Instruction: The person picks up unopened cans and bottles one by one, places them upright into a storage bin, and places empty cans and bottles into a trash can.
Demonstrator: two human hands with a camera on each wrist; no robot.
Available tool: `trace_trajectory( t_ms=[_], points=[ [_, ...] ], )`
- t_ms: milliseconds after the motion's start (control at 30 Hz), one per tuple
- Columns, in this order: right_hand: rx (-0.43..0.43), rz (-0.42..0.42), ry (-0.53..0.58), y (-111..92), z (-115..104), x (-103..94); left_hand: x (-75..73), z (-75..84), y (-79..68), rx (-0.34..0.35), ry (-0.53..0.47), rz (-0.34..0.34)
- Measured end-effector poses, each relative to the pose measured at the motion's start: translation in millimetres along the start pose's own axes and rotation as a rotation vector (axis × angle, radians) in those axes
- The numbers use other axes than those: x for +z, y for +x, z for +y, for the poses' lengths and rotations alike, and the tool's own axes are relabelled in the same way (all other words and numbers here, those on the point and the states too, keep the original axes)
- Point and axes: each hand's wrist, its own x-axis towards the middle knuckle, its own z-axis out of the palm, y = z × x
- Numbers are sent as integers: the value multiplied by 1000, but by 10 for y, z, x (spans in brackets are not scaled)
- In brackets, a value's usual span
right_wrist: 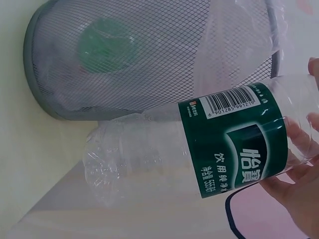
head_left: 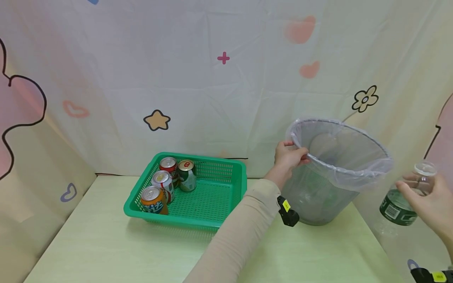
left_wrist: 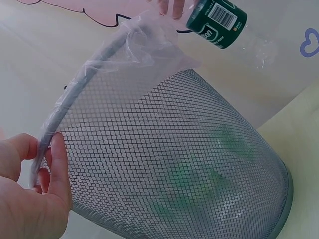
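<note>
My left hand (head_left: 288, 159) pinches the rim of a grey mesh wastebasket (left_wrist: 124, 144) through its clear plastic liner bag (head_left: 339, 179), thumb above and fingers on the outside. The wastebasket leans to the right on the table, and green-labelled clear bottles (right_wrist: 107, 45) show through its mesh. To the right of it, beyond the table's side edge, my right hand (head_left: 429, 198) grips a clear plastic water bottle (right_wrist: 239, 139) with a dark green label. The fingers hold the bottle near its neck, and its base points down and left toward the wastebasket.
Left of the wastebasket, a green plastic basket (head_left: 226, 161) stands on the pale table (head_left: 92, 251). Several drink cans sit in its left part, among them an orange can (head_left: 153, 200) and a dark green can (head_left: 186, 177). A patterned curtain (head_left: 198, 78) hangs behind the table.
</note>
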Motion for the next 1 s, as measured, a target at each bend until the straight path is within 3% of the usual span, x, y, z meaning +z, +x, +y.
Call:
trace_trajectory(
  t_ms=[200, 433, 567, 667, 800, 1000],
  points=[
    [-61, 50, -45, 181, 31, -38, 2, -4, 8, 3, -7, -7],
    [-97, 97, -77, 340, -127, -127, 7, -13, 15, 8, -12, -5],
    [-129, 150, -109, 468, -66, -170, 5, -16, 20, 9, -18, -8],
    [-139, 164, -100, 491, -163, -219, 4, -17, 20, 11, -27, -14],
    [-154, 165, -45, 445, -478, -270, 2, -14, 17, 10, -31, -16],
    [-168, 184, -50, 553, -590, -313, 3, -14, 18, 10, -31, -15]
  ],
)
